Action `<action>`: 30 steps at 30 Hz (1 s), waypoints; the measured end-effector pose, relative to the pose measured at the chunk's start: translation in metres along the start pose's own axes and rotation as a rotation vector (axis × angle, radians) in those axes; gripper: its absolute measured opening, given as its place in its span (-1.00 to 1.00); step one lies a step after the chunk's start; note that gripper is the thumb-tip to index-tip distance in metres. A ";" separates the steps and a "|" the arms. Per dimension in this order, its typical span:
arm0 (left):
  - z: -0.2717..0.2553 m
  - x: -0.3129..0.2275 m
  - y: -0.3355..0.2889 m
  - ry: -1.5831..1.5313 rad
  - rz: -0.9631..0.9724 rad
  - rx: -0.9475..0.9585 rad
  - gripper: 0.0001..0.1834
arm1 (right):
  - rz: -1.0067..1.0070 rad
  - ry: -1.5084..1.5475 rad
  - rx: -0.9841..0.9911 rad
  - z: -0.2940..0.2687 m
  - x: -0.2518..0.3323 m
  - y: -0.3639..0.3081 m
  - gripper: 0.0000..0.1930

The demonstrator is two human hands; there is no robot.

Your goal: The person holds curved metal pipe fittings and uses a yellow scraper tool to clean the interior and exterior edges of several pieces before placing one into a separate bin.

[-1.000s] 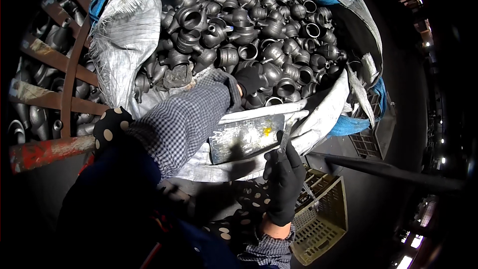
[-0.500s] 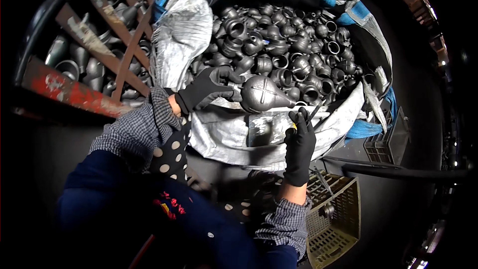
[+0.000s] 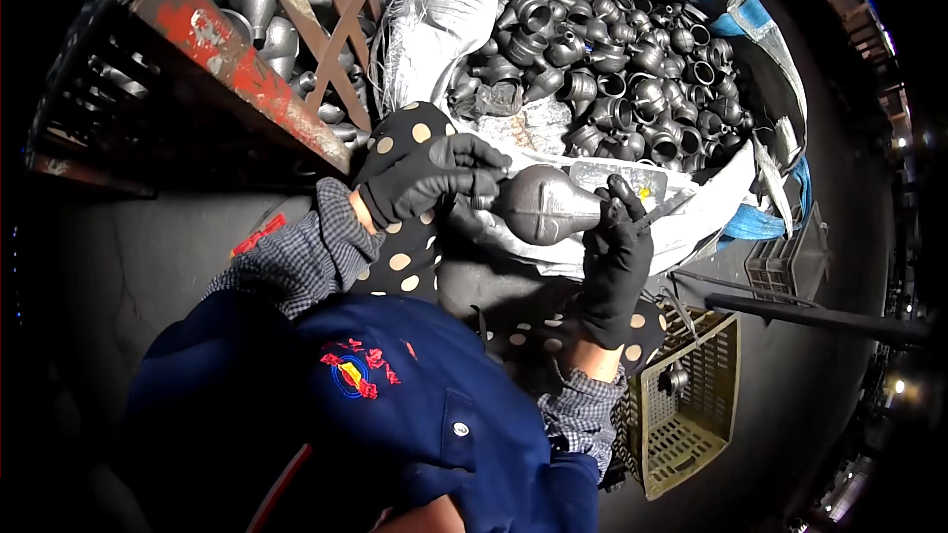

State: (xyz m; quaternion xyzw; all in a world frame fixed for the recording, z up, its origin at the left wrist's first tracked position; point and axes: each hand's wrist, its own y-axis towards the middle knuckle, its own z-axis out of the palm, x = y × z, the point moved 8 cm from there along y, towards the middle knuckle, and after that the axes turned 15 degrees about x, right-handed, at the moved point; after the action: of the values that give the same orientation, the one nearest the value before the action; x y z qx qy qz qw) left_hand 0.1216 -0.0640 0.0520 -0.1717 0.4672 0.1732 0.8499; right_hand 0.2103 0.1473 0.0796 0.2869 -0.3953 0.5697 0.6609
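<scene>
A dark grey bulb-shaped part [image 3: 545, 205] lies level between my two hands, above the near rim of a big white woven sack [image 3: 434, 30]. Its round belly has raised seam lines that cross, and it narrows to a neck on the right. My left hand [image 3: 430, 178], in a black glove, has its fingers closed at the part's left end. The fingers of my right hand [image 3: 617, 257], gloved too, are at the neck. A thin dark pointed thing sticks out beside the right fingers; its kind cannot be made out. Inside the sack lie many similar dark grey parts [image 3: 647, 94].
A rusty red-painted metal frame [image 3: 247, 79] with more grey parts stands at the left. By my right forearm is a yellowish plastic crate [image 3: 733, 375] with a small grey part inside. A dark bar [image 3: 820, 319] and a grey crate [image 3: 780, 266] are farther right.
The bulb-shaped part has come nearer my body, away from the heap. My right fingers have closed in on its neck, where they were apart from it before. The view has shifted.
</scene>
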 end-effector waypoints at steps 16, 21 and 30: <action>0.002 0.099 0.032 -0.762 -0.011 0.071 -0.60 | 0.052 -0.484 -0.026 0.030 -0.015 -0.051 -0.48; -0.007 0.105 0.021 -0.702 0.095 0.055 -0.59 | 0.061 -0.574 -0.063 0.026 -0.015 -0.068 -0.54; 0.022 0.060 0.049 -1.084 0.139 0.449 -0.38 | -0.056 -1.053 0.157 0.048 -0.012 -0.086 -0.49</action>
State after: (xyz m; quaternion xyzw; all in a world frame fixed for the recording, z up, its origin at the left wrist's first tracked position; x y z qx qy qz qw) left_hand 0.1453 -0.0025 0.0052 0.1564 0.0016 0.1885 0.9695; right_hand 0.2849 0.0849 0.1007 0.5930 -0.6218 0.3586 0.3648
